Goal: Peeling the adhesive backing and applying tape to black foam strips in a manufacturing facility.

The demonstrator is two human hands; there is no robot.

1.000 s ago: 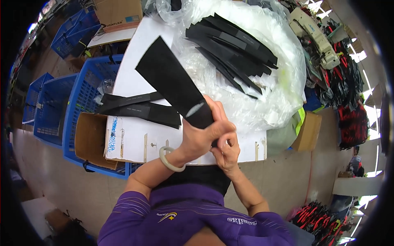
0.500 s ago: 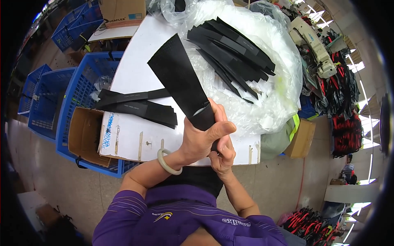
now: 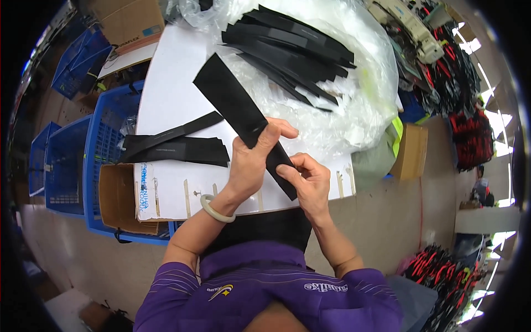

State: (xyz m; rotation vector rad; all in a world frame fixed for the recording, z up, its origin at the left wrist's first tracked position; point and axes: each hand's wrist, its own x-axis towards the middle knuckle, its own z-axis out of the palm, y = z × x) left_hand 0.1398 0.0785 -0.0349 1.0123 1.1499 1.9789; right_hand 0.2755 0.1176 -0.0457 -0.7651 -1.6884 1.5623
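Observation:
A long black fabric strip slants over the white table, its wide far end up and to the left. My left hand, with a pale bangle at the wrist, grips the strip at its middle, thumb on top. Near the strip's lower end, my right hand pinches its right edge between thumb and fingers. Left of my hands, a small stack of black strips lies by the table's left edge, one strip crossing it at an angle. Beyond, a larger fanned pile of black strips rests on clear plastic wrapping.
The white table ends just in front of my body. Blue plastic crates and an open cardboard box stand at its left. A brown carton sits on the floor at right, with a sewing machine farther back.
My right hand has moved up and right from below my left hand to the strip's lower edge. The strip's lower end now shows lying straight, and the view has shifted slightly.

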